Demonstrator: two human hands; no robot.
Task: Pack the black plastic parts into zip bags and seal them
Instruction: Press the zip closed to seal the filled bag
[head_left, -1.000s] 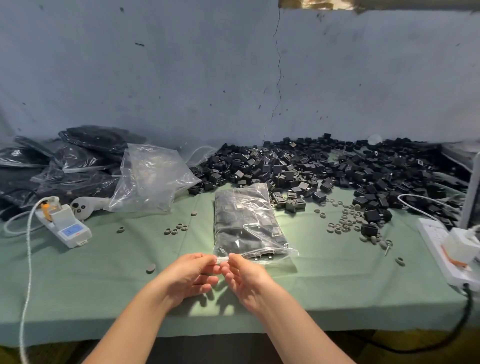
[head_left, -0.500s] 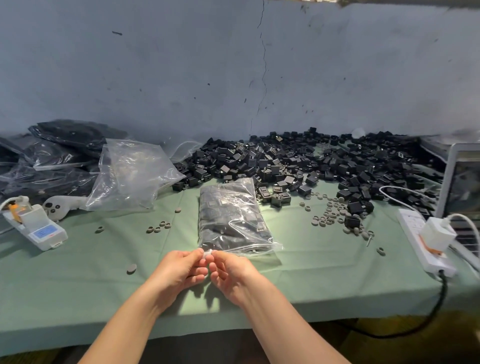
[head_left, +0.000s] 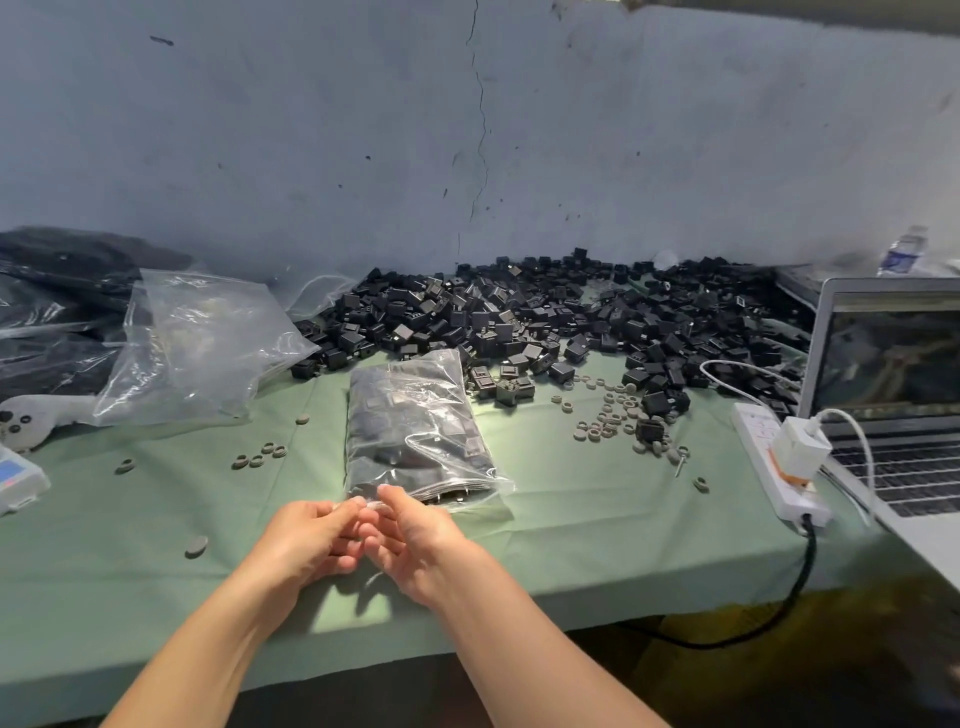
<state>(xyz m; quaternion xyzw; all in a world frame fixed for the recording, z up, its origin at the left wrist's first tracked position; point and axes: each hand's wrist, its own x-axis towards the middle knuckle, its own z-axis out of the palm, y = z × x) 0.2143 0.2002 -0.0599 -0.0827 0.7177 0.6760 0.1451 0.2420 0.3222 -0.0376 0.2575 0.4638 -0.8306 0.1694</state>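
**At the cloth's near edge, by the bag (head_left: 415, 431): lip pinched**

In front of the bag, bare green cloth (head_left: 597, 551) out to the table edge, either side of the hands. Clamped on its clear, crinkled near lip: left hand (head_left: 306, 540) and right hand (head_left: 415, 545), fingertips close together. Inside, boxy black parts (head_left: 374, 415), packed flat. Behind the bag, a loose heap (head_left: 545, 317) of the same. Right of it, grey rings (head_left: 608, 421) and a white power strip (head_left: 769, 462); left of it, empty clear bags (head_left: 202, 343).
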